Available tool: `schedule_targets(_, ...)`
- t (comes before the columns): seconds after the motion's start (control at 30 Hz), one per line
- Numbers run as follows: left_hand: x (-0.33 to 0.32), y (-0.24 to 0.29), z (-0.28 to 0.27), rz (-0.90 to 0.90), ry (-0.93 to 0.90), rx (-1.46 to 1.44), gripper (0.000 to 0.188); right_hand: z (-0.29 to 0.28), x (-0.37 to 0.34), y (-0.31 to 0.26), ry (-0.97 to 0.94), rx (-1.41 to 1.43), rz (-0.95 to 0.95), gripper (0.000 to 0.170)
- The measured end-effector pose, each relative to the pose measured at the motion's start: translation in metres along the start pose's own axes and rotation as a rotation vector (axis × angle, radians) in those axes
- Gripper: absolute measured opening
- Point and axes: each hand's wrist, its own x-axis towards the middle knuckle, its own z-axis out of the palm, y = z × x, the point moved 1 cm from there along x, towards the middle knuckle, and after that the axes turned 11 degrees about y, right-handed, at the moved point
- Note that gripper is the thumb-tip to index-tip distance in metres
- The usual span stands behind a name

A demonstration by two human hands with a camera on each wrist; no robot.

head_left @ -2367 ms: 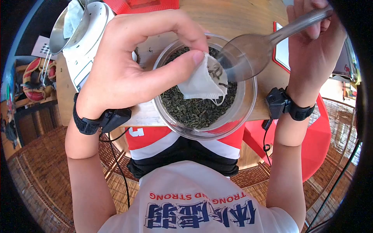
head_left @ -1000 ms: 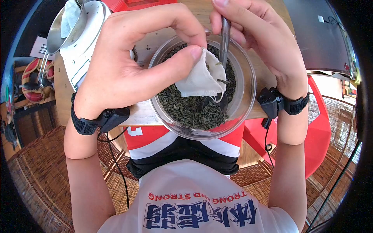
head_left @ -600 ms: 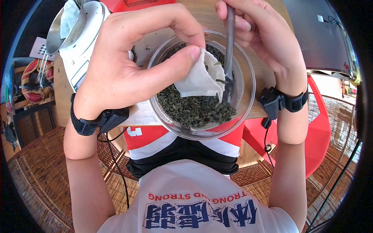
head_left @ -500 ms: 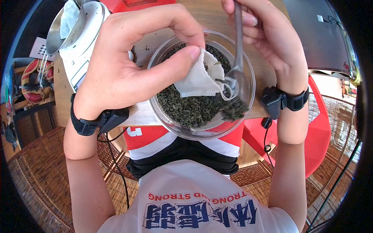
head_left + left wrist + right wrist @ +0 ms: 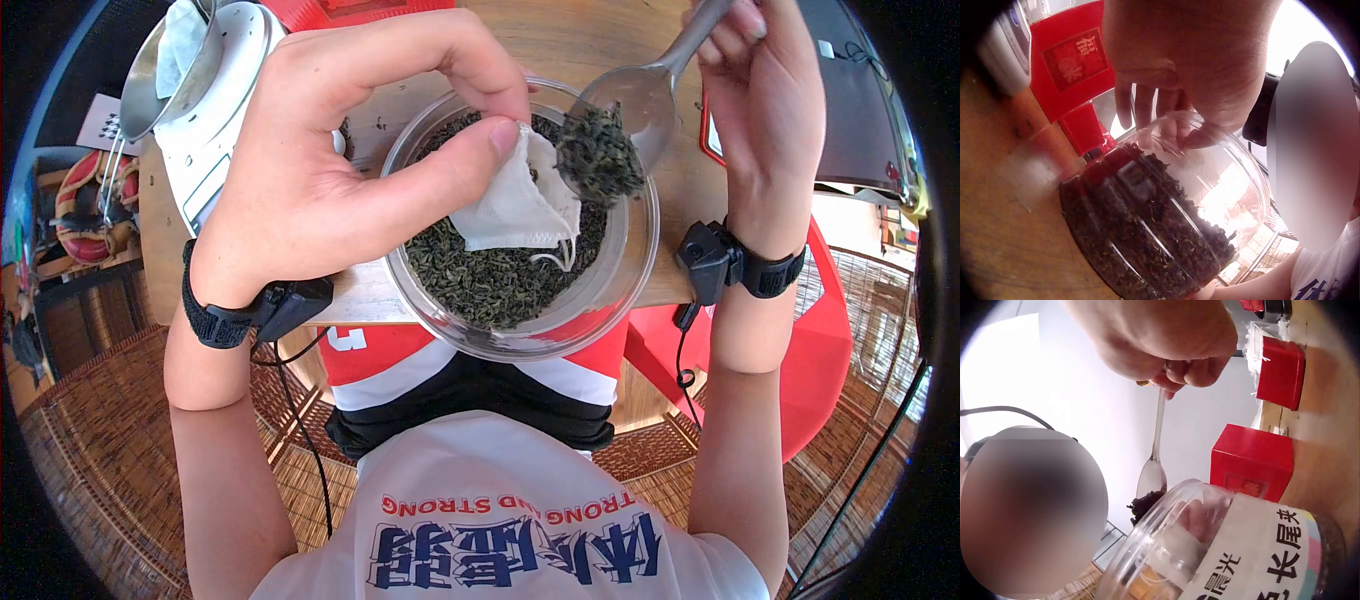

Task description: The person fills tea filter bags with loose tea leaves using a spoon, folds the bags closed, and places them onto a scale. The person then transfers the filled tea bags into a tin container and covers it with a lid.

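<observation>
My left hand (image 5: 330,180) pinches the rim of a small white drawstring tea bag (image 5: 505,210) between thumb and forefinger. The bag's mouth gapes toward the right, and its string loop (image 5: 560,258) dangles at the lower corner. Under it stands a clear plastic jar (image 5: 635,270) partly filled with dark dried tea leaves (image 5: 490,290). My right hand (image 5: 770,130) grips the handle of a spoon (image 5: 655,115), whose bowl carries a heap of leaves right beside the bag's mouth. In the right wrist view the loaded spoon (image 5: 1152,478) shows just beyond the jar's rim.
At the left stands a white scale (image 5: 225,120) with a metal bowl (image 5: 145,105) holding another white bag (image 5: 180,50). Red boxes (image 5: 1250,459) stand on the wooden table behind the jar. A dark flat panel (image 5: 850,100) lies at the far right.
The right hand has dipped the spoon into the leaves, scooped up a heap and raised it up and to the right, beside the bag's mouth. The left hand has barely moved.
</observation>
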Motion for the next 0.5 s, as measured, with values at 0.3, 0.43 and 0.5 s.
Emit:
schedule_targets(0.3, -0.001, 0.003, -0.001, -0.035, -0.011, 0.028, 0.011, -0.038, 0.023, 0.023, -0.034, 0.212, -0.398, 0.033)
schedule_targets(0.43, 0.000, 0.002, 0.001, -0.033, -0.006, -0.004, 0.011, -0.035, 0.021, 0.016, -0.016, 0.073, -0.646, 0.037)
schedule_targets(0.5, 0.000, 0.001, 0.000, -0.007, -0.002, 0.033, 0.011, -0.043, 0.027, 0.014, -0.291, 0.257, -0.417, 0.044)
